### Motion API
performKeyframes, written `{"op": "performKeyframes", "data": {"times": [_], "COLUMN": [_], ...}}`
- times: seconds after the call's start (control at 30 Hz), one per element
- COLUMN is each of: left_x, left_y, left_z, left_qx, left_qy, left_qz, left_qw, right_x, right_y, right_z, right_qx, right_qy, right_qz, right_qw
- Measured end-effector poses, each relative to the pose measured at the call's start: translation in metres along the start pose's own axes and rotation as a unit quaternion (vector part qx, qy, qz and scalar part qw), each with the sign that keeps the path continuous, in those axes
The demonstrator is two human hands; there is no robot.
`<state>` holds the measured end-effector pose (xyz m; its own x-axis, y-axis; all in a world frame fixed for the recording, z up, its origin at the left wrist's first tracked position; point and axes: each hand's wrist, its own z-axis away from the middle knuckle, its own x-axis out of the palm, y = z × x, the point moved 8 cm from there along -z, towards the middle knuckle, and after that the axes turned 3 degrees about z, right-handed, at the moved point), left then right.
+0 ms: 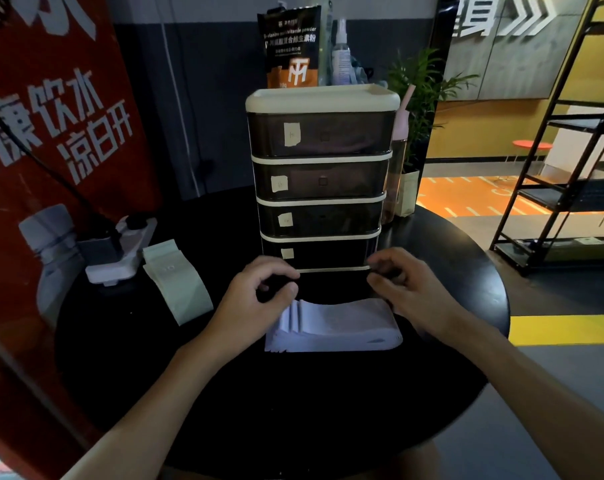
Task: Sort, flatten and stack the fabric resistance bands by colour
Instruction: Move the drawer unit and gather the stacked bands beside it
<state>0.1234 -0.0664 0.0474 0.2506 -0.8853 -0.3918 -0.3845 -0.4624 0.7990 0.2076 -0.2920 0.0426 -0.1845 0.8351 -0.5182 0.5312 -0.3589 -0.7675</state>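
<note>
Lilac bands (pixel 335 329) are stacked centrally, green bands (pixel 176 282) set apart leftward, so colours are kept separate. Left hand (pixel 255 296) and right hand (pixel 409 291) are curled above; grip cannot be determined.

two bare arms fill the lower half of the frame. the left forearm (pixel 176 382) enters from the lower left corner and the right forearm (pixel 522 386) from the lower right, both uncovered from frame edge to wrist. the left hand (pixel 255 299) and right hand (pixel 408 292), just below centre, are bare too. the wide lens makes the arms look broad near the corners.
</note>
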Motion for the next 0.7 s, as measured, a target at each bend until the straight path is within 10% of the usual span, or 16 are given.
{"op": "performKeyframes", "data": {"times": [0.17,0.7], "left_x": [-0.030,-0.023], "left_y": [-0.018,-0.035], "left_z": [-0.048,-0.075], "left_qx": [-0.070,-0.135], "left_qy": [0.114,0.094], "left_qz": [-0.053,-0.020], "left_qw": [0.990,0.986], "right_x": [-0.014,-0.008], "right_y": [0.018,0.013], "right_z": [-0.044,-0.065], "right_qx": [0.075,0.092], "right_qy": [0.060,0.039], "right_qz": [-0.006,-0.129], "right_qw": [0.995,0.987]}}
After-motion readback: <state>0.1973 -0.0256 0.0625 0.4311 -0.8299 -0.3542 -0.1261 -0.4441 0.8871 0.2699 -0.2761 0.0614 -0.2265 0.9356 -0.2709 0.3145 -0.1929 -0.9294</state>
